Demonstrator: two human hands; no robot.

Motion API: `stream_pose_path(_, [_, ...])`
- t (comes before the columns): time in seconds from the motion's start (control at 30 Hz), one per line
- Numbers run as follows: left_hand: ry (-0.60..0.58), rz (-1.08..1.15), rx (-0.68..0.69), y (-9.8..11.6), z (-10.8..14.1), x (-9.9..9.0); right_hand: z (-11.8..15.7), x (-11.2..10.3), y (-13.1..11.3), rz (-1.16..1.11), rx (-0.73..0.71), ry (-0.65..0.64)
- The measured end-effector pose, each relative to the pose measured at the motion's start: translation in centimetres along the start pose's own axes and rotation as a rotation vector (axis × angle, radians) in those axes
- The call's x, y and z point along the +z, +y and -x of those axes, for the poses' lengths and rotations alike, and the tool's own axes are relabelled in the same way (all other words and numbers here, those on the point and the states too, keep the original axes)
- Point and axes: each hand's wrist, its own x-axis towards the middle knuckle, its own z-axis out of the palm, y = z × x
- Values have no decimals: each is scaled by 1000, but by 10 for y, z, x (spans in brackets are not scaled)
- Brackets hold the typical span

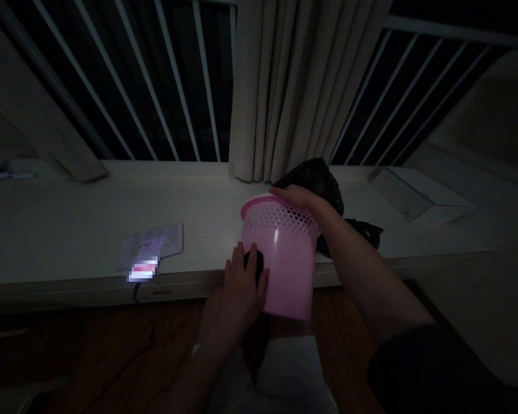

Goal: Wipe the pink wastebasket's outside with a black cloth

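Note:
A pink plastic wastebasket (285,259) with a band of honeycomb holes below its rim tilts in front of the sill's edge. Along its upper right rim lies my right hand (297,197), gripping it, the thumb side partly hidden. My left hand (244,282) is at the basket's left side, its fingers closed over a small dark rounded object (254,267) pressed to the pink wall. What that object is cannot be made out. Just behind the basket sits a black plastic bag (317,178), partly covered by my right arm.
On the white sill (69,213) are papers (155,241) and a lit phone-like screen (143,268) with a cable. A white box (418,192) stands at the right. Curtains (280,86) and barred windows rise behind. Dark wooden floor lies below.

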Motion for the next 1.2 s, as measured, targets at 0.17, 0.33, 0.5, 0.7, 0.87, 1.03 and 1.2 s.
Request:
stream_pose_path(0.17, [-10, -10, 69, 5, -2, 0, -1, 1, 7, -7, 6, 5])
stream_pose_path(0.33, [-15, -53, 96, 12, -3, -6, 0, 1, 5, -5, 8, 19])
stream_pose_path(0.5, [-41, -109, 135, 27, -3, -13, -2, 2, 3, 3, 8, 28])
stream_pose_path(0.7, [-10, -131, 288, 53, 4, 4, -2, 2, -2, 22, -5, 22])
stream_pose_path(0.87, [-21, -155, 387, 68, 13, 9, 3, 0, 2, 22, -10, 20])
stream_pose_path(1.03, [-5, -222, 557, 73, 23, 18, 8, -1, 8, 8, -4, 21])
stream_pose_path(1.2, [-8, -210, 571, 74, 25, 21, 7, -1, 9, 7, -1, 27])
